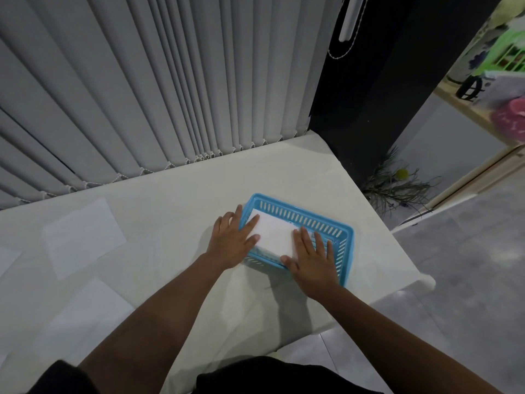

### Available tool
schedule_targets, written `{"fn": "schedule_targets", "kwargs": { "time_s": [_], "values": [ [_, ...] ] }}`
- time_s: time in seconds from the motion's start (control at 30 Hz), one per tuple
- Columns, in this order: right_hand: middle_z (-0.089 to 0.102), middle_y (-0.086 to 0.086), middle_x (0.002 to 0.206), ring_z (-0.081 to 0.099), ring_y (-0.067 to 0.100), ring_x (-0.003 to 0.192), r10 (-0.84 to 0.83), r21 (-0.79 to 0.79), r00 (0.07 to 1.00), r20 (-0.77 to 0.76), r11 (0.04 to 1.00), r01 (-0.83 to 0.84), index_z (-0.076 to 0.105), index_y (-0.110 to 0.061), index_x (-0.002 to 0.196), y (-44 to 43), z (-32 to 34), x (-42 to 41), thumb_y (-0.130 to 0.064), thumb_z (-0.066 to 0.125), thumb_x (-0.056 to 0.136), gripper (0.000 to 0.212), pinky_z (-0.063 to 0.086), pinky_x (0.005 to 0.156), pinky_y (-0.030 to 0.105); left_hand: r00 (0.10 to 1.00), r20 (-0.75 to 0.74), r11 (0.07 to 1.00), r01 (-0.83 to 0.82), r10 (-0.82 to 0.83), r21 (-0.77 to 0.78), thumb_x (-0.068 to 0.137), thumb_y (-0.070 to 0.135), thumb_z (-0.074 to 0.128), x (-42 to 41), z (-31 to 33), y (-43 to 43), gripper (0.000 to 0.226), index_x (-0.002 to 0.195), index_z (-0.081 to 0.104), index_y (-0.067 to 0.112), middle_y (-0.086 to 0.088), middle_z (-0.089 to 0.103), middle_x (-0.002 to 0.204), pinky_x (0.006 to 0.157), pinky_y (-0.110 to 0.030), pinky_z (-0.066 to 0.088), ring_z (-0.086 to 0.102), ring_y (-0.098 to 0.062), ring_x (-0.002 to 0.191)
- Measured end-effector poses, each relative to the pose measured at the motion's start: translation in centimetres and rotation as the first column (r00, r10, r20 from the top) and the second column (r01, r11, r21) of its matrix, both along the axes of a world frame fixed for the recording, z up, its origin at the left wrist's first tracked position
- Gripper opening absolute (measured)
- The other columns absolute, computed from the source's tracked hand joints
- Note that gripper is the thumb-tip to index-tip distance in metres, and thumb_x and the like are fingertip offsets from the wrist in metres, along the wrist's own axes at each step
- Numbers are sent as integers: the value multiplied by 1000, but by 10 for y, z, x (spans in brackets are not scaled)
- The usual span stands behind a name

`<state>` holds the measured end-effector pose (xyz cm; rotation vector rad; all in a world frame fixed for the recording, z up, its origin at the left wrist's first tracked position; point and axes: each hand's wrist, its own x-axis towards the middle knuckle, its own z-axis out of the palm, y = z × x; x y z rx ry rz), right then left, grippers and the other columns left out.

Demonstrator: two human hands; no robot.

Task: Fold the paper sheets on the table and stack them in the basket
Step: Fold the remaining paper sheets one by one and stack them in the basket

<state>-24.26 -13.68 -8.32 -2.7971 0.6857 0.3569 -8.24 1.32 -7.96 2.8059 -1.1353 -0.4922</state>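
A blue slotted plastic basket (339,223) sits on the white table, right of centre. Inside it lies a folded white paper (277,236). My left hand (234,240) rests flat over the basket's left rim, fingers spread on the paper's left end. My right hand (314,255) lies flat on the paper's right end and the basket's near rim. Neither hand grips anything. Unfolded white sheets lie on the table to the left: one (83,236) further back, another (85,314) nearer me.
The white table (176,194) ends at its right edge close to the basket, with grey tiled floor (460,294) beyond. Grey vertical blinds (142,95) hang behind the table. A plant (395,186) stands on the floor at the back right.
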Motion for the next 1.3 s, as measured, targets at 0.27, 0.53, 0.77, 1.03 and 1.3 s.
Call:
{"fn": "schedule_targets", "kwargs": {
  "time_s": [0.27,0.53,0.77,1.03,1.3],
  "values": [
    [7,11,162,13,38,146,-497,111,829,258,867,485,13,-17,153,-27,1,-35,-60,28,95,74,13,118,52,788,-504,762,-555,353,-335,98,50,30,7,-8,10,55,147,32,23,-5,40,150,113,-42,32,41,-27,135],
    [52,9,134,61,29,114,-716,588,672,186,630,508,15,-27,147,-35,-11,-33,-61,48,86,77,56,87,53,461,-829,565,-794,316,-226,99,50,25,-3,-5,1,52,128,53,17,-6,58,127,107,-47,41,56,-24,115],
    [56,8,129,65,27,105,-639,637,736,224,667,386,21,-27,143,-16,-9,1,-68,44,80,79,57,82,54,438,-817,429,-863,374,-267,96,54,27,3,6,42,53,123,55,19,-6,60,125,107,-48,41,56,-24,115],
    [57,7,129,61,28,110,-509,663,837,199,699,268,29,-22,142,50,-2,49,-56,46,86,68,53,89,48,293,-807,234,-952,512,-197,97,53,31,23,18,127,49,122,55,19,-8,59,121,102,-49,46,56,-29,114],
    [54,1,130,57,22,116,-486,695,851,198,682,228,27,-23,144,106,-2,64,-56,45,85,70,50,95,47,170,-852,57,-985,495,-164,98,44,37,47,15,171,36,121,51,20,-4,52,114,102,-43,43,50,-25,109]
  ]
}}
